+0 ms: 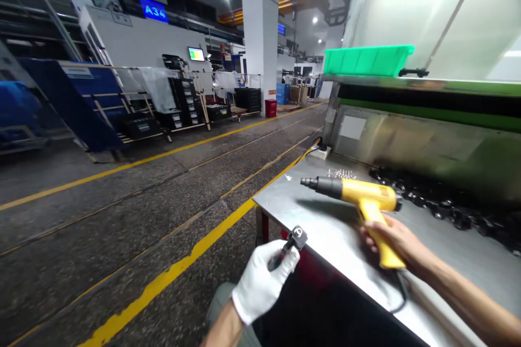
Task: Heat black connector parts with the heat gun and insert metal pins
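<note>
My left hand (pixel 264 276), in a white glove, pinches a small black part (pixel 298 237) with a pale round piece on its face; it is held beside the front edge of the workbench. What the part is I cannot make out. Bare and gripping the handle, my right hand (pixel 393 238) holds a yellow heat gun (pixel 368 193) above the bench top. Its black barrel and stepped metal nozzle point left, up and away from the small part. A dark cord hangs from the bottom of the handle.
Along the back of the metal workbench (pixel 293 209) lies a heap of black parts (pixel 443 206). Small shiny pieces (pixel 342 173) lie behind the heat gun. A green bin (pixel 368 60) stands on the shelf above. Yellow floor lines and racks (pixel 183 100) are to the left.
</note>
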Motion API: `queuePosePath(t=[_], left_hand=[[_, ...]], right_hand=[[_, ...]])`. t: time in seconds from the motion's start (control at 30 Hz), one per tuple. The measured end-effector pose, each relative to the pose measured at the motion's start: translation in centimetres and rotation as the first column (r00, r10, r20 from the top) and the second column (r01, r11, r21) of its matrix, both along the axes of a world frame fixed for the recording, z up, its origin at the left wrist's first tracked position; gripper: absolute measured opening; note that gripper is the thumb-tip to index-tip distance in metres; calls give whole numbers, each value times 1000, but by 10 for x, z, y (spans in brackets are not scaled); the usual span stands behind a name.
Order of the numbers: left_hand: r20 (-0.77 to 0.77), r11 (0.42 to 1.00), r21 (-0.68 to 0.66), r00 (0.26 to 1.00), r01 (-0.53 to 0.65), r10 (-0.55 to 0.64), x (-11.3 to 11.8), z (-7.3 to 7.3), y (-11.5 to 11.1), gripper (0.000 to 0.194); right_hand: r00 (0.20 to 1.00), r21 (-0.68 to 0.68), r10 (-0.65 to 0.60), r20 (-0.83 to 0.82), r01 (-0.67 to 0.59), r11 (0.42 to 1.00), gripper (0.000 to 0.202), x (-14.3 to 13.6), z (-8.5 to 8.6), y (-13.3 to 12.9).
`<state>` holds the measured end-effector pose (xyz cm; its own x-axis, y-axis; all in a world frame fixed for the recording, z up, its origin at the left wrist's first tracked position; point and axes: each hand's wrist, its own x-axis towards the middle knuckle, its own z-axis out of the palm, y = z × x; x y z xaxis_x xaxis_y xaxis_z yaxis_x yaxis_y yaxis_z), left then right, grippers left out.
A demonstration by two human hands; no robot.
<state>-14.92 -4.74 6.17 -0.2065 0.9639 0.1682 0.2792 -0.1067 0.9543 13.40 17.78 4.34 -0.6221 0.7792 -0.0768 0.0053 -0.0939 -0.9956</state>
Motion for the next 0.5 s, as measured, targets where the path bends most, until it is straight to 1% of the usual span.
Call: queuePosePath(t=[0.03, 0.1, 0.17, 0.23, 0.3, 0.37, 0.43, 0.5], left_hand=[[24, 998, -11, 998, 58, -57, -4, 0, 8, 38], [89, 983, -44, 981, 178, -173, -10, 1, 28, 39], [188, 944, -101, 938, 314, -292, -13, 3, 51, 39], [279, 890, -159, 884, 428, -375, -11, 4, 77, 40], [334, 839, -209, 843, 503, -422, -4, 3, 101, 42], [347, 794, -258, 820, 550, -455, 5, 1, 122, 46], [357, 758, -299, 804, 580, -475, 12, 0, 137, 47], [370, 727, -329, 791, 603, -488, 17, 1, 148, 45]], right_hand=[[999, -33, -23, -24, 22, 999, 14, 24, 1, -2], [996, -106, -77, -35, 73, 992, 20, 67, 5, -5], [992, -181, -120, -26, 113, 977, 21, 102, 8, -8], [988, -242, -153, -6, 146, 959, 21, 127, 9, -11], [983, -267, -181, 5, 176, 947, 24, 140, 7, -15], [979, -252, -205, -13, 195, 948, 24, 147, 5, -18], [978, -223, -205, -34, 192, 956, 23, 149, 4, -20], [981, -204, -192, -21, 184, 962, 27, 151, 4, -19]])
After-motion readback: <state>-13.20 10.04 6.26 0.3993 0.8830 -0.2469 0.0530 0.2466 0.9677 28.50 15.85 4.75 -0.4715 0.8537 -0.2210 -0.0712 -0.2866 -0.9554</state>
